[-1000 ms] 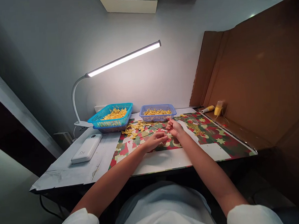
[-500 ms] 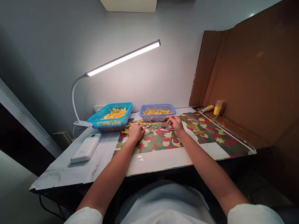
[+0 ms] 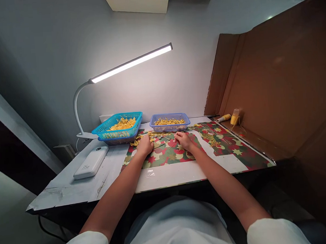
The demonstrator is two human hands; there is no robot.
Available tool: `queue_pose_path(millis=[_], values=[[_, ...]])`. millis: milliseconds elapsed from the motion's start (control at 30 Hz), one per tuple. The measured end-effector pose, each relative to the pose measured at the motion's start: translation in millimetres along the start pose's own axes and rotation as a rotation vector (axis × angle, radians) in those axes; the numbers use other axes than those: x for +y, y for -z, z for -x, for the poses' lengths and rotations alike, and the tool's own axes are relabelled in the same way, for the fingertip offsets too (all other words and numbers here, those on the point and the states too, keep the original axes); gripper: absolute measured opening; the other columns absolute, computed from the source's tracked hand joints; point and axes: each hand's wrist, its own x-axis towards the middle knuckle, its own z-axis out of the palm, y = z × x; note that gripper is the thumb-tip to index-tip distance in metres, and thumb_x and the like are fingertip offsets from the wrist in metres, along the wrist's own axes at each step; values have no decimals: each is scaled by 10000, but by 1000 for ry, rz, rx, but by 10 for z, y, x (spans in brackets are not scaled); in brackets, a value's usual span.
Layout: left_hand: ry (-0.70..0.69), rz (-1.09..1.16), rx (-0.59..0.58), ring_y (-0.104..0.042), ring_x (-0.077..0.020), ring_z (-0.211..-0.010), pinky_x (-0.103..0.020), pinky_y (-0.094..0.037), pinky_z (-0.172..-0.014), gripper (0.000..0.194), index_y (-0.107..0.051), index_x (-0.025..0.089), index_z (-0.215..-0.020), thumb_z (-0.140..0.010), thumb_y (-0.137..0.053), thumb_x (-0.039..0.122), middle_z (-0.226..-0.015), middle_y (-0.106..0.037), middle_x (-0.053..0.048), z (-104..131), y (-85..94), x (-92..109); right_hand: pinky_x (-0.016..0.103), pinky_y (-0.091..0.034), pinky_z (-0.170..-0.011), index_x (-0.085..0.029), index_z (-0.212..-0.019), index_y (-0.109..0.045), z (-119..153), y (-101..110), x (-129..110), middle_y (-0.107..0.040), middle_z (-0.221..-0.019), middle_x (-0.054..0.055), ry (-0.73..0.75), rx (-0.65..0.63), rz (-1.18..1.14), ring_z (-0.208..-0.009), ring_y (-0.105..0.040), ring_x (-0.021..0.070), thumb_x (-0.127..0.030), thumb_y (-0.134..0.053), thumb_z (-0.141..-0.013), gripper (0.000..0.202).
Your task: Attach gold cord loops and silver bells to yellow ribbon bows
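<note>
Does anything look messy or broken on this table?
The white covering looks wrinkled near its left front corner. Loose yellow pieces lie by the left hand, outside the turquoise basket; maybe on purpose.

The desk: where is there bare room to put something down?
Bare room lies at the front left of the desk, nearer than the white device, and on the pale strip between patterned sheet and front edge. The back is crowded: gold pieces beside the left hand, teal basket and purple basket behind.
</note>
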Motion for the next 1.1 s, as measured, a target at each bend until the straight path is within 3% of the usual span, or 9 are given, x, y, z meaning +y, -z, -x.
queue_pose_path(millis=[300,400,467,533,600,700,833,967,1100], values=[[-70,191,46,-617,-290,-943,-358,-455,-824,167,-646,151,-690,-809,-532,122,-886,-673,-151,-41,9,-57,246,-318,-512,-227,-624,-386,5,-8,40,-443,-595,-41,13,-33,35,-523,-390,117,-357,-416,-845,258],[-104,292,70,-619,-246,-871,-319,-463,-777,154,-644,153,-707,-826,-545,152,-841,-672,-110,-40,18,-25,247,-340,-530,-224,-607,-412,19,-6,-6,-464,-592,-33,14,-12,33,-548,-416,122,-379,-453,-834,277],[-98,515,47,-604,-186,-747,-272,-464,-692,142,-647,153,-774,-857,-545,208,-774,-653,-61,-31,15,22,248,-373,-559,-221,-612,-468,34,-13,-57,-516,-623,-22,13,-7,-29,-594,-465,129,-398,-510,-806,266],[-36,948,-82,-548,-120,-606,-222,-441,-595,121,-636,150,-806,-849,-597,256,-690,-604,-9,-7,4,86,253,-413,-600,-221,-651,-556,53,-31,-111,-593,-708,-9,-13,-24,-132,-667,-526,141,-414,-588,-761,224],[53,1353,-285,-499,-71,-533,-183,-423,-544,143,-616,148,-803,-783,-705,258,-647,-560,29,34,-7,156,258,-442,-631,-223,-714,-638,76,-60,-156,-651,-813,7,-73,-57,-246,-747,-575,155,-417,-670,-706,197],[133,1628,-525,-522,-50,-531,-157,-437,-526,217,-598,150,-827,-714,-781,179,-667,-563,38,103,-11,247,269,-476,-666,-213,-767,-701,105,-110,-182,-692,-881,33,-190,-113,-419,-812,-614,170,-409,-767,-629,248],[126,1627,-655,-556,-54,-534,-169,-472,-534,215,-587,144,-805,-710,-781,145,-700,-590,20,150,-9,302,300,-497,-734,-186,-745,-729,112,-144,-150,-718,-829,53,-246,-130,-509,-791,-643,174,-423,-824,-573,307],[75,1574,-607,-553,-60,-527,-171,-430,-490,272,-606,145,-813,-676,-815,253,-705,-593,20,152,-45,299,310,-496,-756,-180,-716,-735,100,-150,-106,-730,-797,53,-182,-49,-489,-795,-650,186,-458,-843,-531,351],[-5,1482,-518,-570,-68,-594,-178,-432,-538,385,-628,134,-838,-580,-867,292,-757,-622,8,169,-72,290,291,-496,-677,-173,-728,-722,94,-164,-101,-728,-771,56,-151,-61,-439,-744,-647,181,-491,-812,-570,366]])
